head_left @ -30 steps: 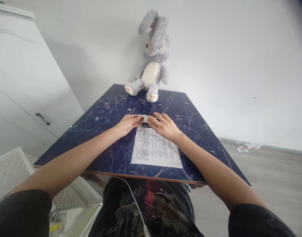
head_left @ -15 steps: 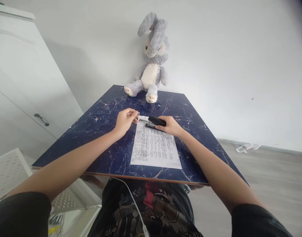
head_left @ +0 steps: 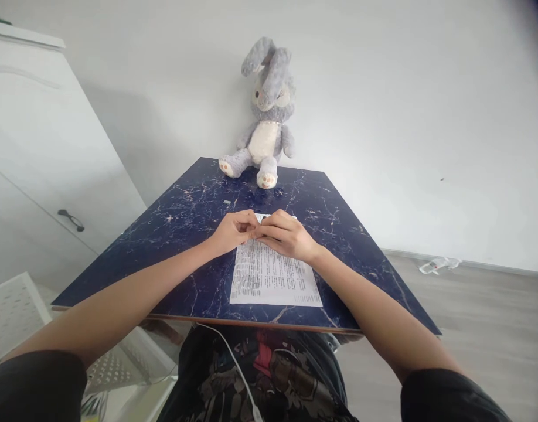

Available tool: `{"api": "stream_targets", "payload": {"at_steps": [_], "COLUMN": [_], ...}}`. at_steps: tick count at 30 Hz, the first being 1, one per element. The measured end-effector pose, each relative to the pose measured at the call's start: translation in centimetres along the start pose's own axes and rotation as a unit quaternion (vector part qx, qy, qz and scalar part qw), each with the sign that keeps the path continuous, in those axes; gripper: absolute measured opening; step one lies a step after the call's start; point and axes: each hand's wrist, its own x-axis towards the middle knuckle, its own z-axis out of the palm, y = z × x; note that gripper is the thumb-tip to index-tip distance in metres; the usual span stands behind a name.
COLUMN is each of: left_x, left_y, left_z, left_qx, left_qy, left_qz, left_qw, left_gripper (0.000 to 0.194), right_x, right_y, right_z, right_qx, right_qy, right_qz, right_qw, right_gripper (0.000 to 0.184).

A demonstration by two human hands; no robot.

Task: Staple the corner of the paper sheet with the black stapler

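Over the top part of a printed sheet of paper (head_left: pixel 275 281), my two hands meet with their fingertips together. My left hand (head_left: pixel 236 231) is closed in a pinch; whatever lies between its fingers is hidden. My right hand (head_left: pixel 289 234) is closed too, its fingers bent towards the left ones. A small dark part of the stapler (head_left: pixel 264 218) shows just behind the fingers; the rest is covered by my hands. On the table, to the left of the paper's top edge, lies a small grey strip (head_left: pixel 227 202) that looks like staples.
A grey plush rabbit (head_left: pixel 264 140) sits at the far end of the dark blue marbled table (head_left: pixel 172 228), against the wall. A white cabinet (head_left: pixel 53 146) stands on the left. White perforated furniture (head_left: pixel 18 316) is at lower left. A white cable (head_left: pixel 234 346) hangs before my body.
My left hand has moved right and nearer me to meet the right one. The small grey piece it held now appears on the table. The stapler has become mostly hidden behind my hands.
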Motion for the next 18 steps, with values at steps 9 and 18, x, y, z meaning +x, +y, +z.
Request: {"api": "stream_targets", "payload": {"at_steps": [9, 18], "left_x": [1.0, 0.9], "left_y": [-2.1, -7.2], "left_z": [-3.2, -9.9], "left_qx": [0.174, 0.56], "left_qy": [0.112, -0.008], "left_qz": [-0.035, -0.222], "left_qw": [0.978, 0.798], "left_gripper": [0.032, 0.055], "right_x": [-1.4, -10.7], "right_y": [3.6, 13.4], "right_z": [-1.5, -4.1], "right_qx": [-0.046, -0.121], "right_qy": [0.122, 0.009], "right_qz": [0.191, 0.519], "right_qw": [0.973, 0.846], "right_gripper": [0.012, 0.009]}}
